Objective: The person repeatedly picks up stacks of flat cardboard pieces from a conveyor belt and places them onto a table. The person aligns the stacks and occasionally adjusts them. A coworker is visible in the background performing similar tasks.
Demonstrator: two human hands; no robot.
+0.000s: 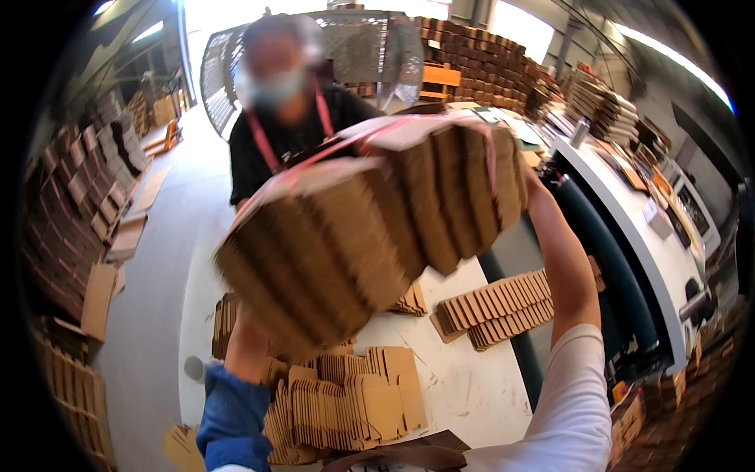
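Bundle (346,236) first: left hand (250,340) and right hand (532,177) are holding it by the ends, fingers hidden so can't tell how tight. It's up above the worktop (472,393), co-worker (295,130) opposite. Carrying step, I'd guess; next move calls for steady support.

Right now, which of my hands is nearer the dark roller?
Right. Your right hand is just left of the roller; your left hand is farther, at the opposite end of the cardboard bundle.
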